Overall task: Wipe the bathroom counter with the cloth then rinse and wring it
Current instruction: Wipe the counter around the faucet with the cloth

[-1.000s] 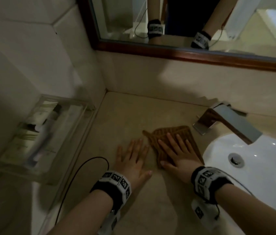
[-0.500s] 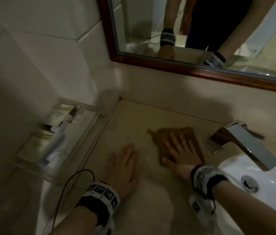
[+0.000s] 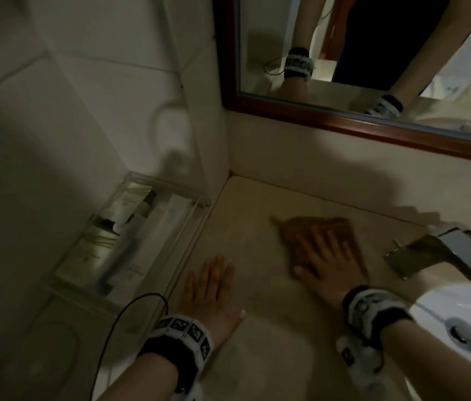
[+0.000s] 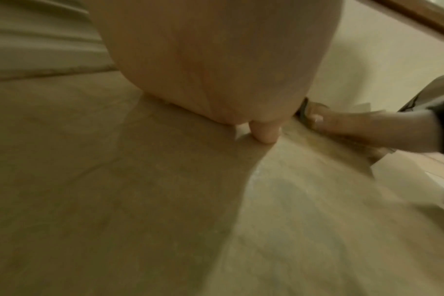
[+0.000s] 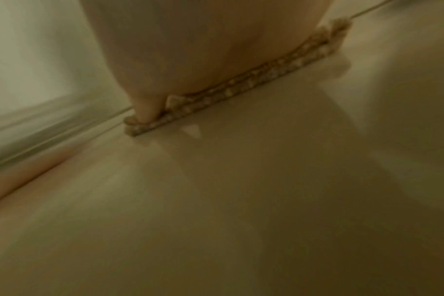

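Left hand [image 3: 209, 287] has slid toward 9 o'clock, away from the cloth [image 3: 315, 227], fingers flat; right hand [image 3: 326, 261] stays spread on it: wiping continues on the surface [image 3: 257, 204]

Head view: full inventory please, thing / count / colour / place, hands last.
cloth: 1, brown, flat on the counter left of the tap, under the right hand
counter: 1, beige, runs from the corner to the basin
basin: 1, white, lower right, drain visible
tap: 1, chrome, behind the basin
mirror: 1, dark wood frame, on the back wall
tray: 1, clear, left ledge by the side wall, holds pale tubes; count unclear
cable: 1, black, loops by the left wrist
left hand: flat on bare counter, apart from the cloth
right hand: flat, pressing the cloth
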Tool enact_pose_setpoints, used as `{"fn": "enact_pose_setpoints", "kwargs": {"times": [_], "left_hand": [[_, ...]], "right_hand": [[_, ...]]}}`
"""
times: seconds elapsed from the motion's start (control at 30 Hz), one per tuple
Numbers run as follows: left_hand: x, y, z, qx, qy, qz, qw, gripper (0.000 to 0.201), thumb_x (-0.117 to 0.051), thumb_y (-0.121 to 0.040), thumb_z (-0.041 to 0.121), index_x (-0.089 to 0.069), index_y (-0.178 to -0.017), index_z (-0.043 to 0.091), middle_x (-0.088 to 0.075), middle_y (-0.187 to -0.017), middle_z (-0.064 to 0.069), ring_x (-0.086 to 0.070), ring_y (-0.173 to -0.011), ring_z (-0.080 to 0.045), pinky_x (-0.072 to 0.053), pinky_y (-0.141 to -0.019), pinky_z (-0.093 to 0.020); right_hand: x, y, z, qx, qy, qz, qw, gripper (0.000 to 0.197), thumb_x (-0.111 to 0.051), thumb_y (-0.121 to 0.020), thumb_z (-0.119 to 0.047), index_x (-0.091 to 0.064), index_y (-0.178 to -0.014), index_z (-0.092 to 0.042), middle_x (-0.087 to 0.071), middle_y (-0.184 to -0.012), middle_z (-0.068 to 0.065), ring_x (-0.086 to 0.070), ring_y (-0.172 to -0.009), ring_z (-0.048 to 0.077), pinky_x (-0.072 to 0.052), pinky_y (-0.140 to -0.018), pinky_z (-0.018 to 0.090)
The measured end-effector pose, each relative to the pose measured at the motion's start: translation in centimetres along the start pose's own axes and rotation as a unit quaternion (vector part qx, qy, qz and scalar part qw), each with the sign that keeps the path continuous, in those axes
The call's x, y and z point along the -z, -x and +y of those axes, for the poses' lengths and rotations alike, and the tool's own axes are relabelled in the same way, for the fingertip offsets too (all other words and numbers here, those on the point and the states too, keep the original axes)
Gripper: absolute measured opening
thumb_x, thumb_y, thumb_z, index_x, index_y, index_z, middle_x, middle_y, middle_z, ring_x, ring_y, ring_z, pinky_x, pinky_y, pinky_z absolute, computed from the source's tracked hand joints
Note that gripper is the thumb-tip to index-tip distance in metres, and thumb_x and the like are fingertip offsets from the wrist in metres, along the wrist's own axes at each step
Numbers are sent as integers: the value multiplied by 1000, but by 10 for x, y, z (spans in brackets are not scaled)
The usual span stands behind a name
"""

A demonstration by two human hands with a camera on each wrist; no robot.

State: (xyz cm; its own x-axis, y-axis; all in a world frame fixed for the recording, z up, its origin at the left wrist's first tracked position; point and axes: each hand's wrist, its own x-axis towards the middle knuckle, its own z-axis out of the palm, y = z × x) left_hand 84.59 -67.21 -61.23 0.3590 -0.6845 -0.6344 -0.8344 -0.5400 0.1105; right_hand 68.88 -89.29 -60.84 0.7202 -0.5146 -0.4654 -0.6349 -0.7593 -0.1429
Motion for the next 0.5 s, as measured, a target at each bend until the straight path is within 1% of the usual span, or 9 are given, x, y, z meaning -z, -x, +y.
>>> {"fn": "enact_pose_setpoints", "kwargs": {"times": [0.07, 0.13, 0.17, 0.23, 0.27, 0.33, 0.37, 0.43, 0.5], "left_hand": [[1, -2, -1, 0, 7, -2, 1000, 84, -24, -93, 61, 44, -128, 28, 52, -139, 2, 41, -133, -19, 18, -113, -50], [-1, -3, -1, 0, 4, -5, 1000, 85, -26, -93, 60, 45, -127, 28, 54, -137, 1, 43, -131, -18, 20, -112, -49], [-2, -3, 0, 2, 1, -2, 1000, 86, -27, -93, 60, 46, -126, 28, 55, -135, 1, 43, -131, -19, 21, -111, -48], [-3, -2, 2, 10, -7, 5, 1000, 86, -27, -94, 57, 45, -127, 24, 54, -134, 0, 41, -133, -20, 21, -111, -48], [-1, -2, 3, 15, -12, 4, 1000, 85, -27, -95, 56, 43, -130, 22, 53, -135, -1, 40, -133, -20, 20, -112, -48], [2, -3, 4, 21, -6, -8, 1000, 87, -29, -94, 56, 37, -137, 21, 50, -139, -1, 39, -135, -21, 19, -113, -49], [3, -4, 5, 25, 1, -13, 1000, 88, -30, -93, 58, 36, -139, 23, 51, -138, 0, 38, -136, -22, 18, -113, -50], [2, -6, 5, 28, 2, -18, 999, 89, -28, -91, 62, 39, -136, 25, 56, -132, 1, 39, -136, -23, 19, -112, -51], [2, -6, 6, 23, -1, -13, 1000, 88, -27, -92, 62, 43, -129, 26, 59, -127, 2, 40, -135, -24, 21, -110, -51]], "right_hand": [[10, -26, -1, -114, -62, 21, 991, 73, -4, -83, -77, 27, -141, -46, 32, -154, -2, 22, -144, 30, 11, -116, 51], [12, -50, -40, -163, -89, 49, 981, 75, -16, -91, -69, 17, -149, -35, 27, -156, 5, 20, -144, 35, 10, -115, 55], [11, -55, -67, -152, -84, 58, 983, 76, -19, -92, -67, 15, -150, -32, 26, -157, 7, 18, -144, 37, 9, -115, 56], [2, -53, -114, -69, -53, 58, 994, 75, -20, -93, -66, 16, -150, -33, 28, -156, 5, 20, -144, 36, 12, -114, 54], [-3, -47, -126, -23, -42, 50, 998, 73, -20, -93, -65, 16, -149, -36, 29, -155, 2, 22, -144, 34, 14, -113, 52], [-8, -36, -113, 33, -22, 36, 999, 69, -19, -92, -67, 15, -147, -42, 29, -155, -6, 24, -144, 27, 15, -114, 47], [-5, -33, -94, 34, -15, 32, 999, 69, -18, -91, -69, 14, -147, -44, 29, -154, -9, 22, -145, 25, 13, -115, 45], [2, -29, -49, -11, -17, 31, 999, 71, -15, -87, -73, 14, -146, -45, 28, -154, -9, 18, -146, 26, 9, -116, 46], [14, -27, -19, -92, -62, 14, 994, 70, -16, -90, -71, 15, -146, -45, 27, -156, -6, 19, -146, 27, 8, -117, 48]]}}
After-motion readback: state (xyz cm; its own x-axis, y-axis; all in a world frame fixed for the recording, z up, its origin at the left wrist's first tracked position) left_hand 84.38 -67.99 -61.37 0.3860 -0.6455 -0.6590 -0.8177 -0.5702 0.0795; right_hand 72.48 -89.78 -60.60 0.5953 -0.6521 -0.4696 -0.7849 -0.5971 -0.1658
